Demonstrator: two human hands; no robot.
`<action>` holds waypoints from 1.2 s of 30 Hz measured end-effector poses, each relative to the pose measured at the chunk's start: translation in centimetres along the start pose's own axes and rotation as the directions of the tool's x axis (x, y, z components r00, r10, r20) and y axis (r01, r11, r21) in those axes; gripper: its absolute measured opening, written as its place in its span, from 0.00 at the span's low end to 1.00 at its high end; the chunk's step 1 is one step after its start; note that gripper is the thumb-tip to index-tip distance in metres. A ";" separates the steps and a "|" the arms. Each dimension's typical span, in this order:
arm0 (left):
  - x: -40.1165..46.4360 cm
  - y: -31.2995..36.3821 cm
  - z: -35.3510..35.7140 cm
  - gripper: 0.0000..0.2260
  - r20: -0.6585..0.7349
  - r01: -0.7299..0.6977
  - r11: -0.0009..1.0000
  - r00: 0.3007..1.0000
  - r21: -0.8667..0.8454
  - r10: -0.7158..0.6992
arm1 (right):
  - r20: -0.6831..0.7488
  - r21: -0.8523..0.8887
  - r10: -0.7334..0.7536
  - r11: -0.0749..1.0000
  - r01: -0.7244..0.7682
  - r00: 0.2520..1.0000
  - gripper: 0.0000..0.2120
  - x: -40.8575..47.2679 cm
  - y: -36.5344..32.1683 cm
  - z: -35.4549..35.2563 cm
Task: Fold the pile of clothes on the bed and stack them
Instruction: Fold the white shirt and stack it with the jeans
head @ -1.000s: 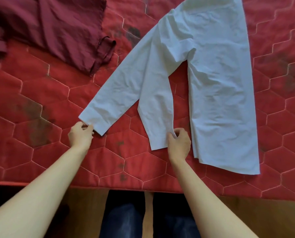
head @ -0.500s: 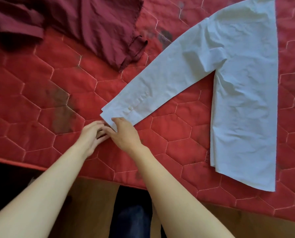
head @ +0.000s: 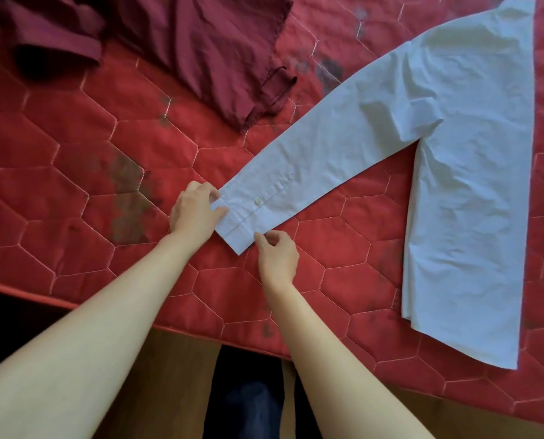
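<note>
Both hands are down at the cuff (head: 243,221) of the white shirt (head: 454,172), which lies flat on the red quilted bed (head: 74,191), body to the right, sleeves stacked and stretched out on a diagonal toward the near edge. The left hand (head: 194,213) pinches the far corner of the cuff between thumb and curled fingers; the right hand (head: 277,258) has its fingertips nipped at the near corner, fingers curled in, though whether it truly has cloth in the pinch is hard to say from here. Looks like the sleeve fold is the step in hand. To do it well: keep both corners level so the two sleeves stay matched, lift just clear of the quilt, and swing the cuff across onto the shirt body, laying it parallel to the long side edge. Keep gentle tension so the creased fabric near the armpit flattens instead of bunching. Up at the far left waits the maroon garment (head: 207,52), unfolded and crumpled, well apart from the shirt and next for folding.
</note>
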State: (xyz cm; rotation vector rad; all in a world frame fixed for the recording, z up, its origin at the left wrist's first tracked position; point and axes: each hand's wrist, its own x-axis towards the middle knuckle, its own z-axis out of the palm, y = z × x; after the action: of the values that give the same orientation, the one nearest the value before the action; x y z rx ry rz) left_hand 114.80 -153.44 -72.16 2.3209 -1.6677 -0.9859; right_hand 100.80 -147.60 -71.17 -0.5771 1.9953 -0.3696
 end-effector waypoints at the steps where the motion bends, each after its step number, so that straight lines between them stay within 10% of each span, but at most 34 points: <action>1: 0.2 0.1 -0.1 0.12 0.012 -0.007 0.998 1.000 0.063 0.006 | 0.010 -0.012 0.027 1.000 -0.027 1.000 0.07 -0.2 -0.2 0.5; 4: 0.3 0.4 -0.4 0.11 0.084 -0.046 0.978 0.996 0.203 0.030 | -0.027 0.001 0.060 0.998 -0.060 0.998 0.11 -0.6 -0.7 1.7; 10: 1.0 0.2 -2.3 0.10 -0.051 -0.143 0.984 0.989 -0.103 0.138 | -0.266 0.191 -0.123 0.965 0.177 0.956 0.08 -2.2 -1.3 2.4; 23: 1.5 0.3 -1.9 0.09 0.163 0.102 0.954 0.985 -0.281 -0.057 | -0.017 0.375 0.236 0.902 -0.213 0.972 0.12 -1.4 -2.5 4.1; 29: 1.0 2.4 -6.1 0.06 0.090 0.087 0.706 0.995 -0.703 -0.033 | -0.121 0.516 -0.106 0.843 0.154 0.987 0.11 -3.5 -4.7 2.5; 33: -0.6 3.1 -5.7 0.09 0.092 0.225 0.704 0.971 -0.673 -0.222 | -0.042 0.346 -0.005 0.938 0.019 0.999 0.12 -5.2 -4.7 2.9; 36: -0.7 2.9 -5.7 0.10 -0.029 0.128 0.721 0.979 -0.681 -0.201 | -0.109 0.352 -0.154 0.918 0.183 0.982 0.13 -5.6 -5.4 3.5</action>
State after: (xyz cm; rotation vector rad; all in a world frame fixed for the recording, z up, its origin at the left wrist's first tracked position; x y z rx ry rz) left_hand 115.51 -155.45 -66.06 1.9700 -0.8391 -1.2230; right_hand 107.49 -149.16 -66.03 -0.5051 1.8933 -0.8577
